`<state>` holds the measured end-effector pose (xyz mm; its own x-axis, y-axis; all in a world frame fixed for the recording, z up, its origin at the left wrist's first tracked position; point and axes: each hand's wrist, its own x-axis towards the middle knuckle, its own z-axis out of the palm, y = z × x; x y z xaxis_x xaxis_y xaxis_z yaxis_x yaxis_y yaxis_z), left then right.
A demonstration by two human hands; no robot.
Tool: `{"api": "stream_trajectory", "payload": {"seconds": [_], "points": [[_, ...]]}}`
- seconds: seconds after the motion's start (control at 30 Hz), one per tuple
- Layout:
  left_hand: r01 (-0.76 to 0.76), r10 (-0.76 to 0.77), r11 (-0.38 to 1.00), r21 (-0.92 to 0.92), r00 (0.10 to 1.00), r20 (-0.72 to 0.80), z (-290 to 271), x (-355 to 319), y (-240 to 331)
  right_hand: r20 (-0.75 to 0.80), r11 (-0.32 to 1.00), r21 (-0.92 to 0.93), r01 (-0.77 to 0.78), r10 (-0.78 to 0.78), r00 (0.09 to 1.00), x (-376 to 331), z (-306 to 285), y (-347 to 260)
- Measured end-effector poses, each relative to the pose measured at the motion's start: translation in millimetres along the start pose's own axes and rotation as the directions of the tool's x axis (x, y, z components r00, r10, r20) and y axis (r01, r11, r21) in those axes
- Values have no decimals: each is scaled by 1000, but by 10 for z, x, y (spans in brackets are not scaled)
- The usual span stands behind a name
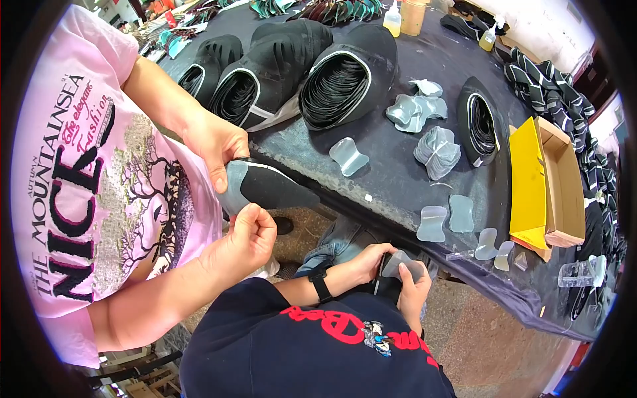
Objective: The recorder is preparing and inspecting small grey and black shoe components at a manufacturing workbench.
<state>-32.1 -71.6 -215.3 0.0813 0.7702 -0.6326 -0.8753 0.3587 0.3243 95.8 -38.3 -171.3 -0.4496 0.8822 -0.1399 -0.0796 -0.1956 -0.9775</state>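
Below the table's front edge, my left hand [369,260] and my right hand [413,292] are both closed on one black shoe upper [387,286]. A translucent grey stiffener patch [397,263] lies over its end, between my fingers and thumbs. How far the patch is stuck down I cannot tell. On the left, a co-worker in a pink shirt grips another black shoe upper [275,188] with a similar grey patch [233,189]. Nearest to my hands on the table are loose grey patches [432,224].
Nested stacks of black uppers [381,60] stand along the dark table [424,60]. Patch piles [438,154] lie mid-table, beside another stack [479,123]. A yellow-flapped cardboard box [564,192] and a clear plastic container [578,273] are at right. Bottles of yellow liquid [392,21] stand behind.
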Motion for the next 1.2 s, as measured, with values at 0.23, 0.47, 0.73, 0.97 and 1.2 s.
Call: {"api": "stream_trajectory", "payload": {"seconds": [0.23, 0.47, 0.73, 0.97, 1.2], "points": [[14, -13, 1000, -13, 1000, 14, 8, -6, 2, -1, 1000, 19, -11, 11, 1000, -3, -1, 10], [31, -30, 999, -30, 999, 35, -21, 20, -6, 5, 1000, 14, -6, 6, 1000, -3, -7, 23], [17, -16, 1000, -19, 998, 53, -78, 65, -48, -10, 1000, -11, -16, 16, 1000, 4, 9, 36], [12, -11, 1000, -8, 998, 65, -78, 50, -27, -1, 999, -29, -27, 27, 1000, 8, 19, 7], [37, -37, 999, 14, 999, 17, -41, 23, -10, 12, 998, -64, -14, 15, 1000, 4, -8, 0]]}}
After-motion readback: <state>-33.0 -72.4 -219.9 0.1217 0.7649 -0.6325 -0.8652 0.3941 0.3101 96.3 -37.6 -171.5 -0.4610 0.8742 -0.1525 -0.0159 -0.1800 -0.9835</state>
